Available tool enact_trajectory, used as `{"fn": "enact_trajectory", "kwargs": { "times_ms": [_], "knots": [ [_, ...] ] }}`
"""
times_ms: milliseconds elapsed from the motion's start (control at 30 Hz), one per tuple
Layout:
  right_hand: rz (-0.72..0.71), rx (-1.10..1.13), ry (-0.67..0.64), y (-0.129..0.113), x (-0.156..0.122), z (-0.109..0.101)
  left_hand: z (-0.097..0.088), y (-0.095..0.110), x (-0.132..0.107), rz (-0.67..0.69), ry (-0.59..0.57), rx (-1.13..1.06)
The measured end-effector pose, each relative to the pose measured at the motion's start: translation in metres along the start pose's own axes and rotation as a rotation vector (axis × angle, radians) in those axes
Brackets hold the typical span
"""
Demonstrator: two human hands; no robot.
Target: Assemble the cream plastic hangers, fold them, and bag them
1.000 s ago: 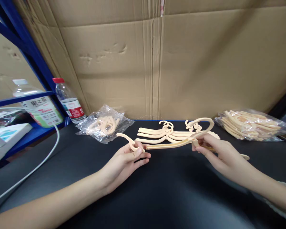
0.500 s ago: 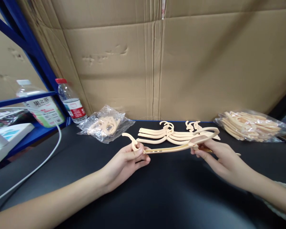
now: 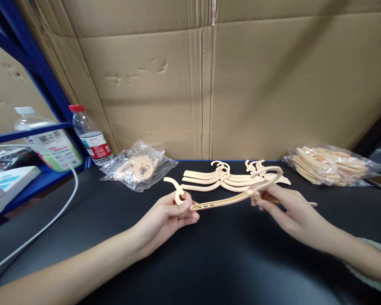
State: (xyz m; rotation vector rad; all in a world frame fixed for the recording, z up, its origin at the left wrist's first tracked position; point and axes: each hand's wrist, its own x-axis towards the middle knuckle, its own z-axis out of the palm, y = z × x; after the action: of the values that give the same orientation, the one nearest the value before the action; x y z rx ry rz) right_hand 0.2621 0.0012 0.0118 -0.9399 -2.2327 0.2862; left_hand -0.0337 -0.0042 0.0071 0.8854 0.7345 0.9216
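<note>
My left hand (image 3: 169,214) pinches a small cream plastic hook piece (image 3: 177,191) between thumb and fingers. My right hand (image 3: 281,207) grips the middle of a cream plastic hanger (image 3: 235,197), whose left arm reaches across to the hook piece at my left fingertips. Both are held just above the black table (image 3: 190,258). Right behind them a stack of finished cream hangers (image 3: 222,178) lies flat.
A clear bag of hook pieces (image 3: 138,167) lies at back left, a clear bag of hanger parts (image 3: 328,167) at back right. A water bottle (image 3: 90,135), a drink bottle (image 3: 49,142), a white cable (image 3: 51,220) and blue shelving (image 3: 34,63) are left. A cardboard wall (image 3: 209,84) stands behind.
The hanger's left arm has slid closer to the hook piece in my left hand, and its right end has dropped lower. Both hands keep their grip.
</note>
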Motion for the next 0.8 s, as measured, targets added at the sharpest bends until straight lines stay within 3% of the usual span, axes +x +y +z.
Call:
{"fn": "enact_trajectory", "kwargs": {
  "times_ms": [533,800],
  "knots": [
    [0.007,0.071,0.015,-0.003,-0.002,0.007,0.006,0.000,-0.003,0.035,0.196,0.098],
    [0.061,0.113,0.011,-0.010,-0.005,0.010,0.009,-0.002,-0.004,0.121,0.243,0.078]
  ]
}}
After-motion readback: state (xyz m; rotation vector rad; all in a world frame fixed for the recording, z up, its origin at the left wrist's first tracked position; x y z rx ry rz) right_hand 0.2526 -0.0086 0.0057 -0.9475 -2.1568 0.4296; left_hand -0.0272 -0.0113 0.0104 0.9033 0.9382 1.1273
